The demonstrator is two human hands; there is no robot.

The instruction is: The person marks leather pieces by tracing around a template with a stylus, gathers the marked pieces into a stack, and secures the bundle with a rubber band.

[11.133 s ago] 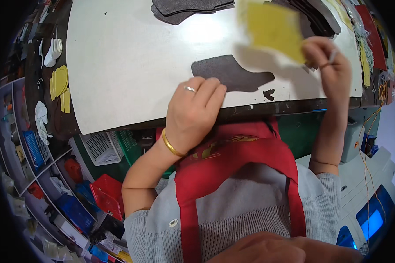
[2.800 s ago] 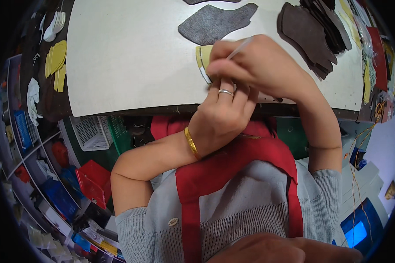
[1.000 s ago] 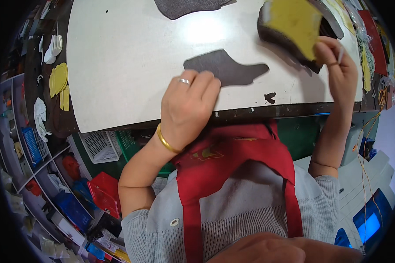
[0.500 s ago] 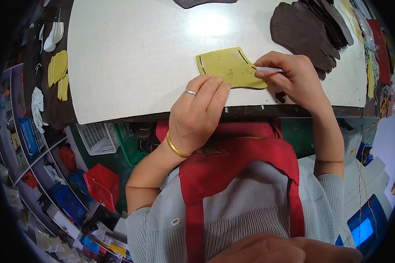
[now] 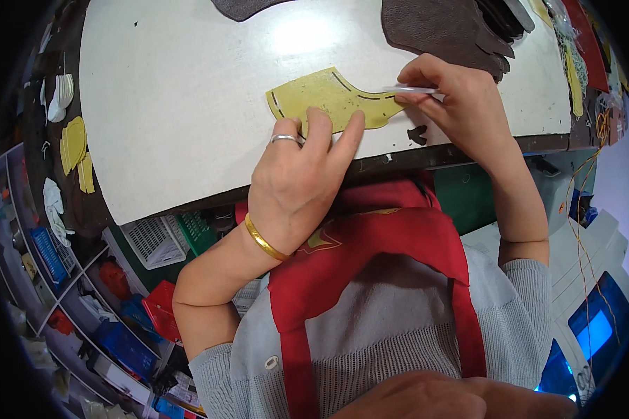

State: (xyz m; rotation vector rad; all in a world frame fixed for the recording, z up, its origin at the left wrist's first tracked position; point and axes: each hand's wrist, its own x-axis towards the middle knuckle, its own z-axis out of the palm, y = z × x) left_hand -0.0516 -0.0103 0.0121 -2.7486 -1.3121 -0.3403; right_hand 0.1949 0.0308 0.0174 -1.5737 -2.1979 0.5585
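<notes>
A yellow template [image 5: 321, 103] with narrow dark slots along its edges lies flat on the white tabletop in front of me. My left hand [image 5: 299, 160], wearing a ring and a gold bangle, presses on its near edge with fingers spread apart. My right hand [image 5: 458, 105] pinches a slim whitish pen [image 5: 416, 89] between thumb and fingers. The pen's tip is at the slots on the template's curved upper right edge, and those fingers are close to its narrow right end. What lies beneath the template is hard to see.
Dark brown leather pieces [image 5: 433, 26] are stacked at the far right, with another dark piece [image 5: 248, 5] at the far edge. A small black scrap [image 5: 417, 135] lies near the front edge. Yellow pieces [image 5: 73, 145] and a white glove [image 5: 54, 209] lie at left.
The view has shifted and turned slightly. My left fingers have spread from a closed-together press. My right hand has shifted, so more slots along the template's curved edge show.
</notes>
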